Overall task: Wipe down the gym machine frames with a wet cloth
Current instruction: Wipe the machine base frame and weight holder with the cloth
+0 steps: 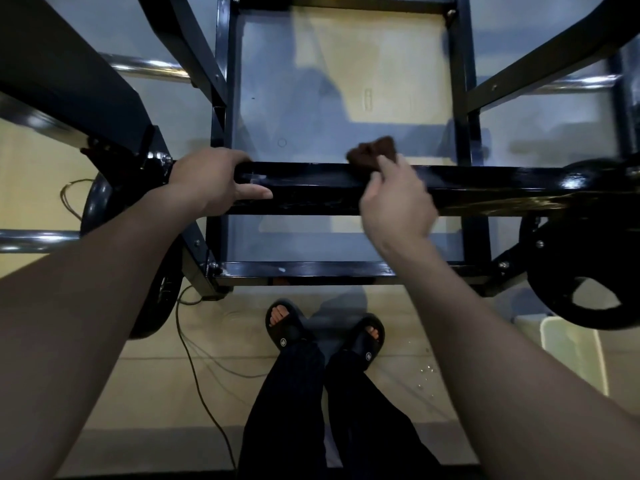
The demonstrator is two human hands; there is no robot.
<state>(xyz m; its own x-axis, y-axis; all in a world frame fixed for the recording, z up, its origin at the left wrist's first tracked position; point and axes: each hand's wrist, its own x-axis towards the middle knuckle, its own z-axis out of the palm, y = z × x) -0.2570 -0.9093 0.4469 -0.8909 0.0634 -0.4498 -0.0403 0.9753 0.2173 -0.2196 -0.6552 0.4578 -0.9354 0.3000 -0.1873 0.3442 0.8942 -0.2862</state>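
Cloth (372,154), brown and bunched, is lying on the top of the black crossbar (322,187) of the gym machine frame, pinched in the fingers of the right hand (394,199). Left hand (211,183) is gripping the same crossbar further left, fingers curling over it, thumb along its near face.

right hand (396,199): motion-blurred | cloth (372,152): partly hidden by fingers | wheel (588,268): cut off right

Floor (145,393) bears frame (311,271), cable (194,368), perhaps droplets (427,370).
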